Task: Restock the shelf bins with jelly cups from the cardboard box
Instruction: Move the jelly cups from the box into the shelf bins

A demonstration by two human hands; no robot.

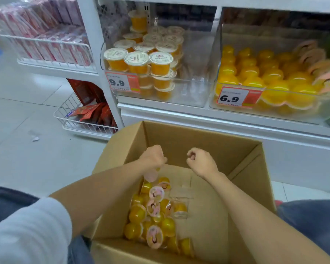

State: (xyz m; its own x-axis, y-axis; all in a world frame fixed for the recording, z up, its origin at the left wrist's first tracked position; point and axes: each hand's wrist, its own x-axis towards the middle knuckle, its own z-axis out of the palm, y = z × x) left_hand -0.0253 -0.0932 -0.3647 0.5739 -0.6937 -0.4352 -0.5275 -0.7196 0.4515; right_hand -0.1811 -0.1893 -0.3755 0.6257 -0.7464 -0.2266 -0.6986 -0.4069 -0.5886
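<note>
Inside the open brown cardboard box [179, 141], a small orange jelly cup [150, 175] is gripped by the curled fingers of the left hand [153, 156], with its pink lid tilted downward. The right hand [201, 161] is curled into a loose fist with nothing in it.

Pink packets [51, 20] upright in upper wire basket [0, 34]; red packets [95, 113] in lower wire basket [65, 109]; paper scrap [35, 138] on floor [17, 168]

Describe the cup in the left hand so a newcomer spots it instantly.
Find the open cardboard box below the white shelf. Above its pile of yellow jelly cups, the left hand grips one cup: the only one hanging clear of the pile, pink lid showing.
</note>
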